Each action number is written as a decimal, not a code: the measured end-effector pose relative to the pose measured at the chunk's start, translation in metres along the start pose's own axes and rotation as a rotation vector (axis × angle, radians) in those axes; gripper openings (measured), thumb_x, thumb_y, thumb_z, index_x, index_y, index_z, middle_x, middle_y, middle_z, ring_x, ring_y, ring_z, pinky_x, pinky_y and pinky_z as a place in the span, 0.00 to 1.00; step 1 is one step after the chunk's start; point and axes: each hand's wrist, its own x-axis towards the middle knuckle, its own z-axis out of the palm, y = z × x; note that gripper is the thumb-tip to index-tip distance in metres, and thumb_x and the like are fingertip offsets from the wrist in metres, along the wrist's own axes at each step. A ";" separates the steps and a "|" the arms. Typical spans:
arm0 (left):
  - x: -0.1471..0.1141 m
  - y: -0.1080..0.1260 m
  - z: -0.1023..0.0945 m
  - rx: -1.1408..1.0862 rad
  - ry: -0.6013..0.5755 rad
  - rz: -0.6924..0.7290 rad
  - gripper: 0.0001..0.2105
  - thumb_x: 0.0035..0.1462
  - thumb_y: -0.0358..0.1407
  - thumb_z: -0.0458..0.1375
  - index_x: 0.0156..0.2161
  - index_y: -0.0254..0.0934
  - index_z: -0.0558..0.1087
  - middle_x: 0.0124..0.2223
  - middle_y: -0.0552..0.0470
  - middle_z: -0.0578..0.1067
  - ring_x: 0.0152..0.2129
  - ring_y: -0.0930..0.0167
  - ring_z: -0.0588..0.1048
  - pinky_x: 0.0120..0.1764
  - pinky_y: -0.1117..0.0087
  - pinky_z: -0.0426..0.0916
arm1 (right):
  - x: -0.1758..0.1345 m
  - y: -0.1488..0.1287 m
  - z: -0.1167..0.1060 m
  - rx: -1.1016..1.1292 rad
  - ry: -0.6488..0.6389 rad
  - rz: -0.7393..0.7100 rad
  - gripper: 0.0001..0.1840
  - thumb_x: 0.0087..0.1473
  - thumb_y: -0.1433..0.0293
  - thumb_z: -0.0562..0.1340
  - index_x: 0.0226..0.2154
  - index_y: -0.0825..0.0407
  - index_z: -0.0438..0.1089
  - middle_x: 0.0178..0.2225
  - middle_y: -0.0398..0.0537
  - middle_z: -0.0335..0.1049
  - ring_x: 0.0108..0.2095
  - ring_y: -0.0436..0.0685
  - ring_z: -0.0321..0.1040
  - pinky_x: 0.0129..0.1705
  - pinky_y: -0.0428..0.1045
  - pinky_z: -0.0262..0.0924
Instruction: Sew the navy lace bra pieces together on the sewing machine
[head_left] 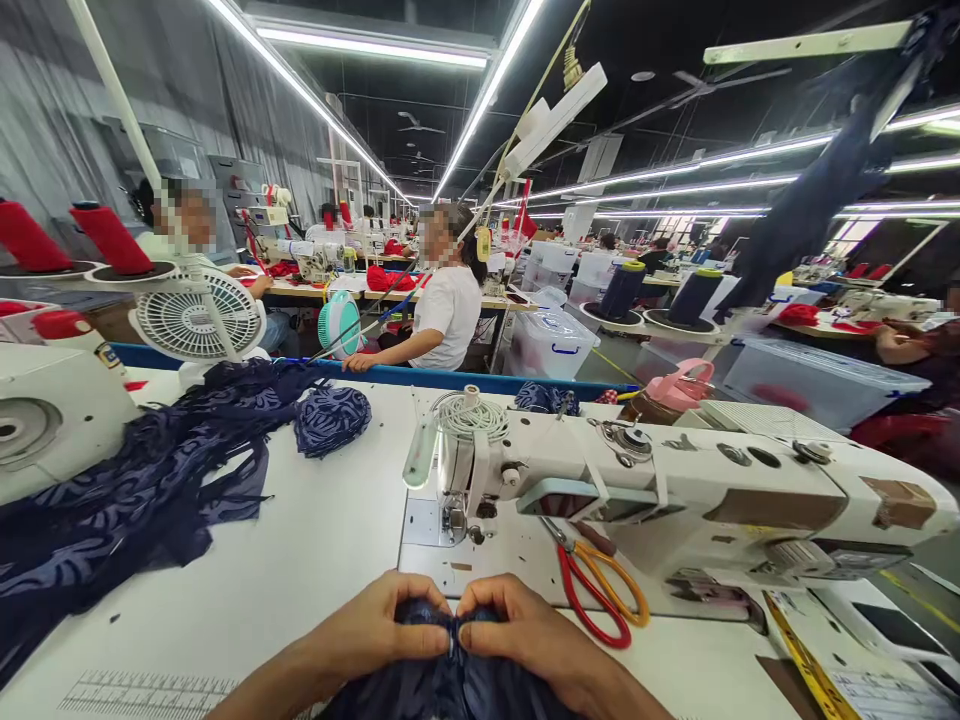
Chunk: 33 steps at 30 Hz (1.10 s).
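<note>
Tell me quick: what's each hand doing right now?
Left hand: closed, pinching the dark blue fabric.
Right hand: closed, pinching the same fabric, close beside the left.

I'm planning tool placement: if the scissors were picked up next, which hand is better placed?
Probably the right hand: the scissors lie just beyond it, handles toward the person; the left hand is farther away. Both pinch the navy fabric, so the right would need to let go first.
</note>
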 end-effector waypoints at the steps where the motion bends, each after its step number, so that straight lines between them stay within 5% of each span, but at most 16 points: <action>1: 0.000 0.001 0.001 0.011 0.009 0.022 0.17 0.43 0.44 0.69 0.36 0.36 0.77 0.31 0.57 0.72 0.32 0.71 0.67 0.35 0.73 0.59 | 0.000 -0.001 0.000 -0.002 -0.006 -0.005 0.16 0.37 0.67 0.69 0.33 0.50 0.73 0.28 0.36 0.66 0.32 0.52 0.62 0.34 0.46 0.54; 6: 0.001 -0.003 0.003 0.006 0.058 0.008 0.16 0.44 0.44 0.66 0.35 0.35 0.75 0.30 0.58 0.69 0.30 0.71 0.66 0.33 0.73 0.58 | 0.001 -0.003 -0.001 -0.028 -0.159 -0.099 0.16 0.41 0.66 0.69 0.37 0.51 0.76 0.27 0.37 0.64 0.32 0.51 0.59 0.35 0.46 0.52; 10: -0.001 -0.007 0.002 -0.035 0.060 -0.038 0.16 0.44 0.43 0.66 0.38 0.36 0.75 0.32 0.57 0.71 0.31 0.71 0.67 0.34 0.73 0.59 | 0.001 0.001 0.001 0.008 -0.037 -0.084 0.13 0.39 0.65 0.70 0.32 0.51 0.76 0.30 0.39 0.68 0.35 0.53 0.62 0.37 0.47 0.55; 33: -0.010 0.000 0.002 -0.047 0.020 -0.158 0.17 0.43 0.40 0.68 0.38 0.36 0.75 0.31 0.58 0.74 0.28 0.73 0.70 0.33 0.74 0.62 | 0.001 0.007 0.000 0.083 -0.076 0.025 0.20 0.34 0.67 0.72 0.35 0.52 0.74 0.28 0.39 0.71 0.32 0.51 0.65 0.35 0.47 0.57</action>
